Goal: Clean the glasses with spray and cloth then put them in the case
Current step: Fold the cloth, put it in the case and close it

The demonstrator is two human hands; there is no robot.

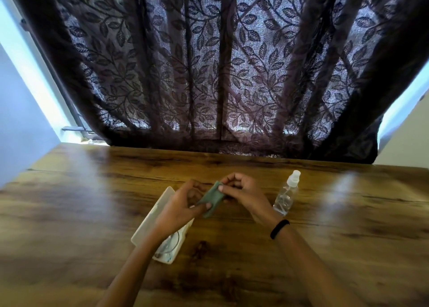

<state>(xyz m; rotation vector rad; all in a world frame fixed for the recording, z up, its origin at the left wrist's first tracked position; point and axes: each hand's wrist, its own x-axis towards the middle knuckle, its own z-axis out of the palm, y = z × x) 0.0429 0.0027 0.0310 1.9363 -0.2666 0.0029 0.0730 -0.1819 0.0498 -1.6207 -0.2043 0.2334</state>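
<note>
Fingers: your left hand [183,204] and right hand [241,190] both pinch the green cloth [212,200] (folded small).
Glasses [170,243]: in the open white case [157,214], under your left wrist.
Spray bottle [286,195]: upright on the counter [325,237], just right of your hands.

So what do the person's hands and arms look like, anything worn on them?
The left hand and the right hand are bare, with no gloves. No sleeves show up to the frame's edge. A thin black band circles the right wrist; the left wrist carries nothing. I can make out no rings.
</note>
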